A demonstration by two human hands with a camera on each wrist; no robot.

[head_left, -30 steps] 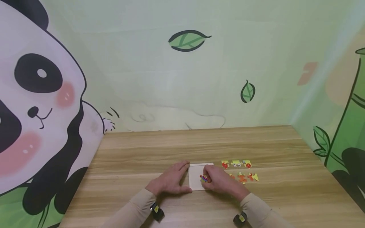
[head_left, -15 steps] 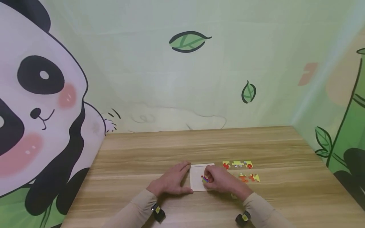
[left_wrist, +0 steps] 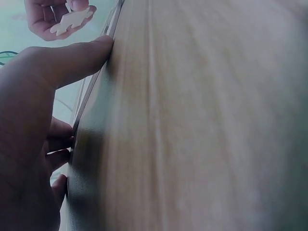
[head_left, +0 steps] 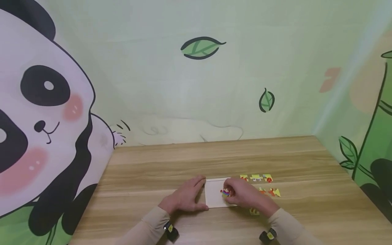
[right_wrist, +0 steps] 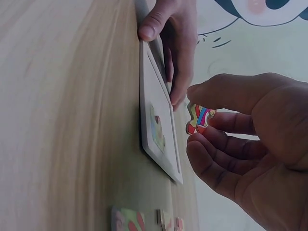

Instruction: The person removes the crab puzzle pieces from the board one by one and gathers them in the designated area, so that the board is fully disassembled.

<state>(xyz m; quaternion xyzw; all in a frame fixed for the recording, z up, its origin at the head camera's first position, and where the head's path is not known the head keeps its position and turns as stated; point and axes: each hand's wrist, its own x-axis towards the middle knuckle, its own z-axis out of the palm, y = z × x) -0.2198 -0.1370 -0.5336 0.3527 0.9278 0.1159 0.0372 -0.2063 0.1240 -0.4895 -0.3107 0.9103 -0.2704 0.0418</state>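
A small white puzzle tray [head_left: 213, 194] lies on the table. At its left side is my left hand [head_left: 186, 195], thumb against the near corner and fingers reaching along to the far corner. Over the tray's right part, my right hand [head_left: 246, 194] pinches a multicoloured jigsaw piece [right_wrist: 199, 118] between thumb and fingertips, raised above the tray. Its pale back faces the left wrist view. One jigsaw piece with a yellow-green edge [right_wrist: 157, 132] sits inside the tray in the right wrist view; my right hand hides it from the head view.
Right of the tray, a far row of yellow and red puzzle pieces [head_left: 256, 177] lies on the wooden table [head_left: 153, 166]. Orange and yellow pieces [head_left: 273, 192] lie nearer, partly behind my right hand. Another piece [head_left: 254, 211] shows beside my right wrist. A panda-printed wall stands behind.
My right hand has shifted slightly to the right with its jigsaw piece. A piece near my right wrist has come into sight. My left hand stays at the tray's edge.
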